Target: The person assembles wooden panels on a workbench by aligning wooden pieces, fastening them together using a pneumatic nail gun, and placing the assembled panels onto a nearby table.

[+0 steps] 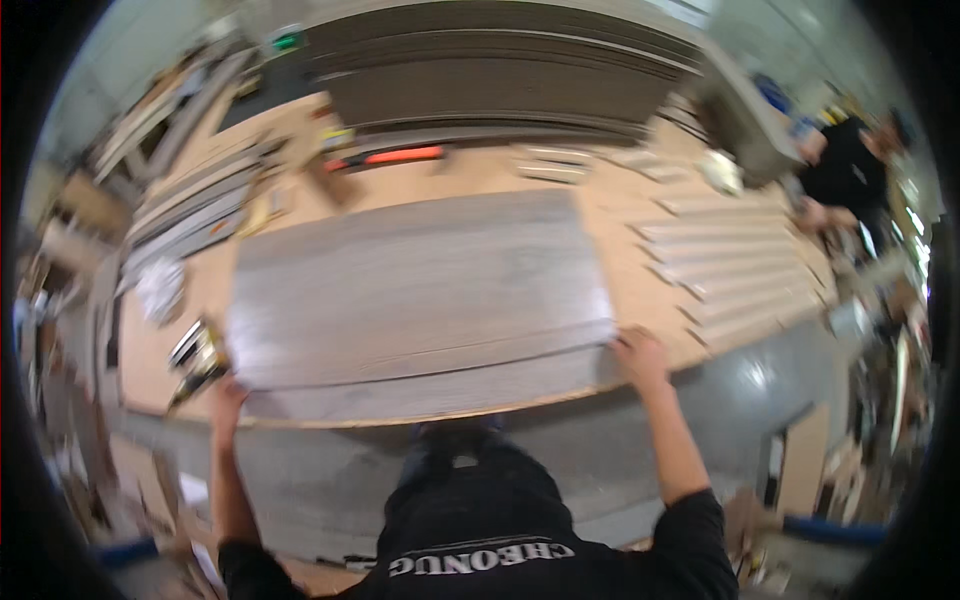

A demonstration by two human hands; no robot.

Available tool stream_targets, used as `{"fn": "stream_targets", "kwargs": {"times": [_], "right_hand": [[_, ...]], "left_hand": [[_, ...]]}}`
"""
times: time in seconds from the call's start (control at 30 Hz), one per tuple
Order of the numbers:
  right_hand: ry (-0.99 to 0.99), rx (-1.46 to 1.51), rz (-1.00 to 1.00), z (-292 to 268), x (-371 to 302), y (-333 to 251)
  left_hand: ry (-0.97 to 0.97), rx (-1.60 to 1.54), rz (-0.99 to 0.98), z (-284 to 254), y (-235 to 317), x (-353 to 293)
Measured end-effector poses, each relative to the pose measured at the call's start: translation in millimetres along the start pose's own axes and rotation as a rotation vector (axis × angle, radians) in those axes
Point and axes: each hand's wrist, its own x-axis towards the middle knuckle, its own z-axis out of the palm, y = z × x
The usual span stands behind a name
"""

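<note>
A wide grey wood-grain panel (pixel 420 285) lies flat on the workbench before me. Along its near side runs a narrow grey wood strip (pixel 430 383), with a thin dark line between the two. My left hand (pixel 229 398) is closed at the strip's left end, its fingers partly blurred. At the right end, my right hand (pixel 640 357) has its fingers bent around the edge near the line. A yellow, black and silver power tool (pixel 205 355) rests just beyond my left hand; its exact kind is unclear.
Stacked dark boards (pixel 500 85) stand along the bench's far side, with an orange-and-black tool (pixel 390 156) before them. Several pale strips (pixel 735 250) lie at right. Grey strips (pixel 190 225) and a crumpled white bundle (pixel 160 288) lie at left. Another person (pixel 848 170) is at far right.
</note>
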Motion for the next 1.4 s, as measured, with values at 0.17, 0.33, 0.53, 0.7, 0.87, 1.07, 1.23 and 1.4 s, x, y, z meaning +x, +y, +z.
{"fn": "stream_targets", "kwargs": {"times": [0.17, 0.33, 0.53, 0.7, 0.87, 1.07, 1.23, 1.4], "right_hand": [[0.036, 0.027, -0.052, -7, 7, -1], [-0.014, 0.055, -0.025, -10, 16, -13], [0.004, 0.208, 0.175, -8, -7, 4], [0.176, 0.391, 0.366, 40, 4, -16], [0.374, 0.364, 0.506, 35, -9, -25], [0.420, 0.388, 0.528, 29, -1, -33], [0.263, 0.363, 0.500, 25, 8, -39], [-0.010, 0.574, 0.500, 6, 28, 10]], "left_hand": [[0.008, 0.004, -0.081, -12, 63, 7], [0.026, -0.188, -0.234, -17, 41, -4], [-0.091, 0.010, 0.097, -18, 78, 9], [0.060, -0.491, -0.359, -8, -62, -3], [0.068, -0.558, -0.505, 18, -20, 19], [0.061, -0.571, -0.473, 22, -18, 27], [0.079, -0.609, -0.433, -3, -32, 12], [0.090, 0.419, -0.336, 18, 69, 41]]}}
